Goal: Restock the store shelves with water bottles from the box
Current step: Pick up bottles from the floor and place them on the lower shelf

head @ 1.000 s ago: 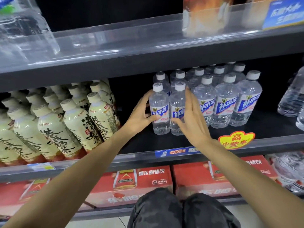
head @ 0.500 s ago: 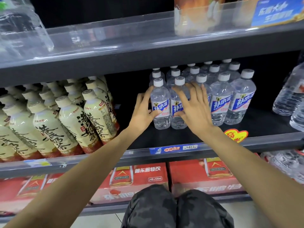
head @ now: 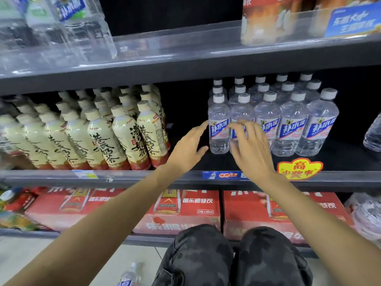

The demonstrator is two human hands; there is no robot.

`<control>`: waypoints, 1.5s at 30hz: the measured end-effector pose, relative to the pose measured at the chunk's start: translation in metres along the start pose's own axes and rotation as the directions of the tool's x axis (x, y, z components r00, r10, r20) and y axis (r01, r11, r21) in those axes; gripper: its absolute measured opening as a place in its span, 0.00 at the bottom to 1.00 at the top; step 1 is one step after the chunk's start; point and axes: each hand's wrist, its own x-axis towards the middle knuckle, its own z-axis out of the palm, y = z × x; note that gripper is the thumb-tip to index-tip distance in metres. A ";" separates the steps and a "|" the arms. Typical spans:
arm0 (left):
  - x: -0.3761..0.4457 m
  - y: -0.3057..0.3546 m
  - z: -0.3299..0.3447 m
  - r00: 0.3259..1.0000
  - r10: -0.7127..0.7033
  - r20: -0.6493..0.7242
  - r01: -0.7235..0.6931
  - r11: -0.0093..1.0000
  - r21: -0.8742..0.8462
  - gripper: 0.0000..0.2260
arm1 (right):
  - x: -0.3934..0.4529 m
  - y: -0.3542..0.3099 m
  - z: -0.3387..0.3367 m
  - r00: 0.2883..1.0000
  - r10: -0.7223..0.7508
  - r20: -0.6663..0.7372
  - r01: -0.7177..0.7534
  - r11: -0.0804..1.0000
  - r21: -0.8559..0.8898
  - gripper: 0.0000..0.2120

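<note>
- The water bottles [head: 268,120] stand in rows on the middle shelf [head: 185,178], just beyond the fingers [head: 237,129] of the right hand [head: 253,153].
- The left hand [head: 187,149] lies just left of the front-left bottle [head: 219,124].
- The milk tea bottles [head: 103,137] stand well left of those fingers, on the same shelf.
- Boxes [head: 185,211] sit on the shelf below both hands.
- One bottle on the floor [head: 127,277] lies nearest the viewer, below the left forearm.

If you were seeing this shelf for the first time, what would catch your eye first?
Two bare arms reach to the middle shelf, the left hand beside the leftmost front water bottle and the right hand spread in front of the next one. Cream tea bottles crowd the shelf's left, and red cartons line the shelf below.
</note>
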 end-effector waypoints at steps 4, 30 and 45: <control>-0.050 -0.014 -0.023 0.999 0.044 0.028 -0.047 0.992 0.120 0.27 | -0.001 -0.046 0.005 0.964 -0.187 0.190 0.162 0.977 0.140 0.21; -0.394 -0.251 -0.018 0.788 -0.599 0.138 0.526 0.773 0.354 0.13 | -0.129 -0.363 0.176 0.383 -0.590 0.711 0.549 0.764 0.339 0.12; -0.517 -0.307 0.098 0.497 -0.787 0.365 0.746 0.602 0.283 0.21 | -0.253 -0.367 0.268 0.043 -0.312 0.949 0.383 0.882 0.273 0.19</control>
